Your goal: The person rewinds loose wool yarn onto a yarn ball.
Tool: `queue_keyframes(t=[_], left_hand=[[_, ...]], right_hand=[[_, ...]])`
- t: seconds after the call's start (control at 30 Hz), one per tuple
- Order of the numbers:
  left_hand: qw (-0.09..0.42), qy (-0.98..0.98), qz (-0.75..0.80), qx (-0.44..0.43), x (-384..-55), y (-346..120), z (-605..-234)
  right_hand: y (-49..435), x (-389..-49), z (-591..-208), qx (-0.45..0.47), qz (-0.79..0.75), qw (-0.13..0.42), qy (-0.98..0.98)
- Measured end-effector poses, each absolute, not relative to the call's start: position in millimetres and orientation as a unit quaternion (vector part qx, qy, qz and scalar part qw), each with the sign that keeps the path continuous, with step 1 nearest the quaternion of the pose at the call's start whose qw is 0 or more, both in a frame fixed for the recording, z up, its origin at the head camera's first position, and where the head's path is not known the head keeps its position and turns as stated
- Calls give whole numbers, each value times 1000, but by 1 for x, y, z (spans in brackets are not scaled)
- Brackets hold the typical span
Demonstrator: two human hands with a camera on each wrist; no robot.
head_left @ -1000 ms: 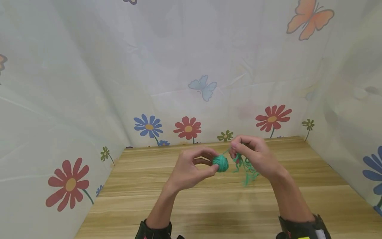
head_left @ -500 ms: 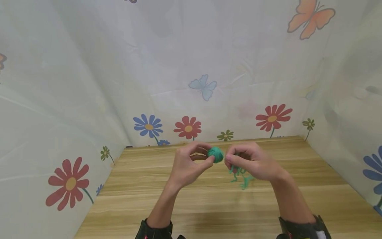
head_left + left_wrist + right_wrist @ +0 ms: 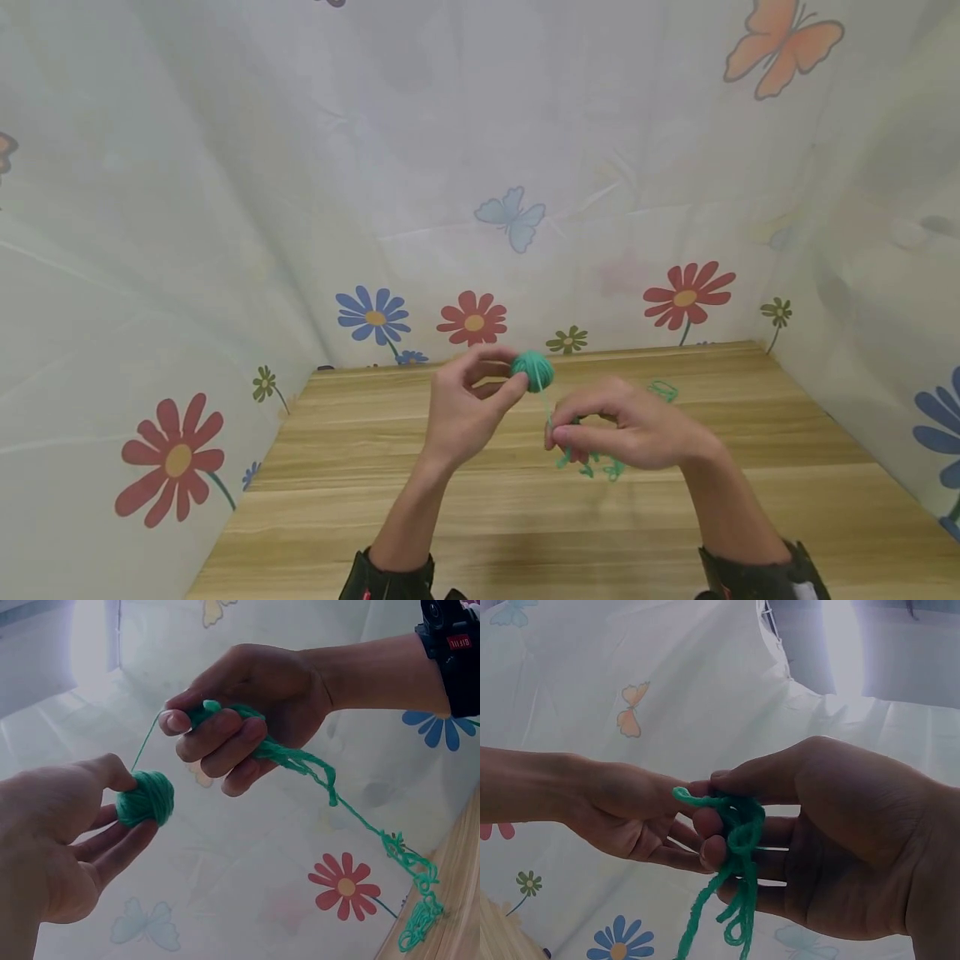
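A small ball of green yarn (image 3: 533, 372) is pinched between the thumb and fingers of my left hand (image 3: 468, 408), above the table. Lower and to its right, my right hand (image 3: 626, 425) grips loose yarn (image 3: 742, 832) in its curled fingers. One taut strand (image 3: 146, 742) runs from the ball to the right fingertips. In the left wrist view, loops hang out of the right hand and trail down to a tangled length of yarn (image 3: 420, 900) by the table. From the right wrist, the ball is hidden behind the hands.
A wood-grain table (image 3: 360, 467) lies under both hands. White curtains (image 3: 420, 150) printed with flowers and butterflies stand at its back and sides. A loop of green yarn (image 3: 663, 390) shows beyond the right wrist.
My left hand has moved up and left with the ball. The right hand has come down and left, drawing the strand from the ball's right side to below it.
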State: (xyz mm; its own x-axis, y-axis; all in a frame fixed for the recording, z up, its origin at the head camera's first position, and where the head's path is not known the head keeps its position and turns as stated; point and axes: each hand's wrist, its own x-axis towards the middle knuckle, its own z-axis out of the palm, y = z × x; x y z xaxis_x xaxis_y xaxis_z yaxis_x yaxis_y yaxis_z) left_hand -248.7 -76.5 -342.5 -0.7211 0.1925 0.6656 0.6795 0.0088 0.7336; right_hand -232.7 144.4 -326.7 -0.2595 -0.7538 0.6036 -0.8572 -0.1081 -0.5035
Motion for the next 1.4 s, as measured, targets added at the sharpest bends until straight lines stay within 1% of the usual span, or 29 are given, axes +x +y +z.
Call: queue_keyframes(t=[0.17,0.27,0.53,0.7,0.9,1.07,1.13,1.23,1.4], left_hand=[[190,-668,-646,-315,-257,-78,-350],[177,-646,-666,-329,-265,-79,-356],[134,-604,-694,-368,-269,-84,-361],[116,-606,-681,-394,-267,-86,-360],[74,-603,-652,-454,-265,-87,-360],[42,-594,-633,-495,-266,-86,-361],[38,-598,-622,-504,-267,-85,-362],[45,-617,-600,-507,-265,-83,-361],[58,-645,-578,-497,-268,-82,-365]], right_hand=[[144,-234,-327,646,413,24,-641],[147,-240,-334,642,403,7,-653],[157,-257,-351,533,404,-39,-742],[160,-261,-353,485,432,-29,-760],[161,-262,-352,439,452,-11,-777],[162,-262,-350,416,487,15,-768],[164,-261,-349,413,506,22,-757],[166,-260,-347,411,531,26,-740],[166,-257,-345,426,564,55,-705]])
